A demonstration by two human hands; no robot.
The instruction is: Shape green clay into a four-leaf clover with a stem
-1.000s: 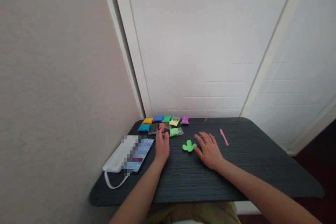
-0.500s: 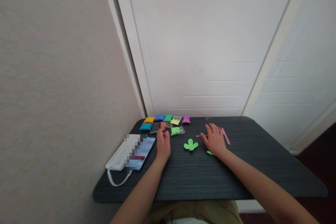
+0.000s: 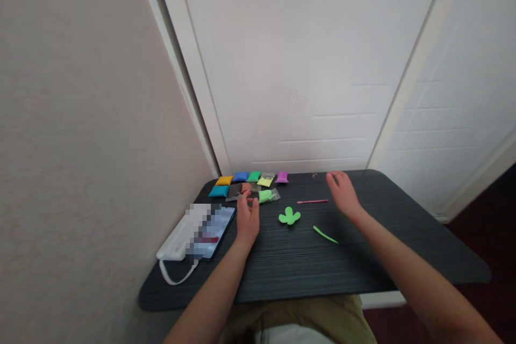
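Observation:
My left hand (image 3: 248, 219) rests near the small clay packets with its fingers loosely bent and apart, holding nothing I can see. Close to its fingertips lies an opened bag of light green clay (image 3: 266, 195). My right hand (image 3: 343, 193) is over the right side of the table, fingers extended and close together, with nothing visible in it. Left of that hand lies a thin pink modelling tool (image 3: 313, 202). Between my hands sits a light green four-lobed clay shape (image 3: 289, 216). A thin, tapered green clay strip (image 3: 324, 235) lies nearer to me.
Several coloured clay packets stand along the back left, including an orange packet (image 3: 224, 180), a teal packet (image 3: 219, 191) and a purple packet (image 3: 282, 177). A phone (image 3: 220, 231) and a white case (image 3: 177, 244) with a strap occupy the dark table's (image 3: 282, 279) left side.
My right hand has moved right and away from me, its fingers drawn closer together. The green strip is uncovered; the pink knife-shaped tool is now out of sight. My left hand has barely moved.

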